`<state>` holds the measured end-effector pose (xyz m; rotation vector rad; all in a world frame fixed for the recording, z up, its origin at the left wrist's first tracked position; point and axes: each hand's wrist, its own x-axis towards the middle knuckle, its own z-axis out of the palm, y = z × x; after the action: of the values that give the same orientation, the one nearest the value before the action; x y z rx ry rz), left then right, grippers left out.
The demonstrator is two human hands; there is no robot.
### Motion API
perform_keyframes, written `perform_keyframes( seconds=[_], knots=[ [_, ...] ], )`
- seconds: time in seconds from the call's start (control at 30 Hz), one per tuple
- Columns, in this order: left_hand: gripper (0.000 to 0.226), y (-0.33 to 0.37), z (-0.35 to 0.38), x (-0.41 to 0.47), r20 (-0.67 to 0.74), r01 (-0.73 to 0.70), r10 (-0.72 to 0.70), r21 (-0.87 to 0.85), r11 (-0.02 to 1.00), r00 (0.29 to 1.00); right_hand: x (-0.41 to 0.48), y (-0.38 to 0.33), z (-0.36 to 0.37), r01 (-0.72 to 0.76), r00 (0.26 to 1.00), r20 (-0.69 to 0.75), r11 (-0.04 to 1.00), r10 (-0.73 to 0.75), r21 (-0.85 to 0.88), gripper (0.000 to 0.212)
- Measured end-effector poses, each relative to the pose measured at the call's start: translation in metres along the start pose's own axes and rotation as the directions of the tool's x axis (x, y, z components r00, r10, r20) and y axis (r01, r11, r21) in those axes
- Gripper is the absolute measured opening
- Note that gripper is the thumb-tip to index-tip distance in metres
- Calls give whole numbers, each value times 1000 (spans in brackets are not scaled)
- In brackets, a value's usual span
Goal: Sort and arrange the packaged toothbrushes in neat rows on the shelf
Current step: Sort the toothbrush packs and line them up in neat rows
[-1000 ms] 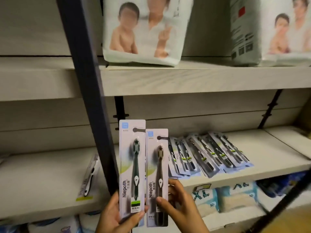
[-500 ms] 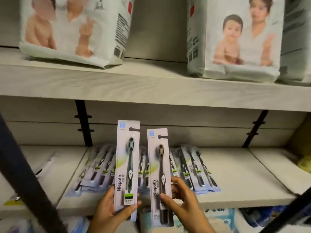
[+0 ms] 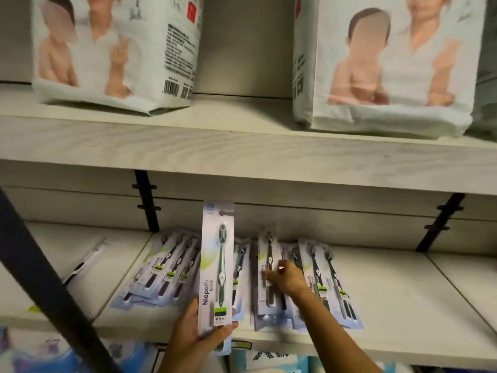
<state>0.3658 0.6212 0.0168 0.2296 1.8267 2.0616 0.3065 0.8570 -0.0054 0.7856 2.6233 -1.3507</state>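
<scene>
My left hand [image 3: 195, 332] grips the bottom of an upright green toothbrush pack [image 3: 217, 265] in front of the shelf [image 3: 403, 305]. My right hand [image 3: 286, 274] reaches over the shelf and holds a brown toothbrush pack [image 3: 267, 267] against the middle pile. A fanned row of packs [image 3: 164, 273] lies on the left of the shelf board. Another group of packs [image 3: 326, 284] lies to the right of my right hand. A single loose toothbrush pack [image 3: 84, 261] lies on the neighbouring board at the left.
Two large diaper bags [image 3: 115, 49] [image 3: 384, 63] stand on the upper shelf [image 3: 242, 146]. A dark slanted post [image 3: 43, 278] crosses the lower left. Black brackets [image 3: 146, 200] [image 3: 441, 222] hold the boards. Wrapped packages [image 3: 269, 362] sit below the shelf.
My right hand has moved forward and down, carrying the brown pack from upright beside the green one onto the pile. The view has shifted closer and to the right.
</scene>
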Motion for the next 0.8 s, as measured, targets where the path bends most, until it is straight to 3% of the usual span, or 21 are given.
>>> perform_keyframes(
  seconds=[0.1,0.27,0.4,0.5,0.57,0.63,0.7,0.8],
  knots=[
    [70,1,-3,2,2,-3,3,3,1000,1000,3,-1,2,-12,1000,18,984,16,-177,27],
    [93,0,-3,4,7,-9,9,6,1000,1000,0,7,9,-26,997,-73,965,7,-262,37],
    [75,-5,3,7,14,-18,18,10,1000,1000,-5,9,8,-34,996,-89,959,10,-280,38],
    [75,-9,10,12,42,9,-10,26,1000,999,-10,11,5,-20,995,-97,958,-8,-285,41],
    [70,-13,16,19,51,25,-26,25,999,998,-25,6,-1,42,985,-158,985,-70,-170,43],
    [65,-18,25,27,74,36,-40,46,998,996,-51,0,-8,177,967,-196,983,-164,51,38],
    [63,-20,39,34,116,35,-44,75,997,992,-81,-4,-14,266,964,-104,930,-247,256,23],
    [66,-21,64,40,208,37,-57,100,994,977,-108,3,-18,337,941,-68,898,-332,284,26]
  ],
)
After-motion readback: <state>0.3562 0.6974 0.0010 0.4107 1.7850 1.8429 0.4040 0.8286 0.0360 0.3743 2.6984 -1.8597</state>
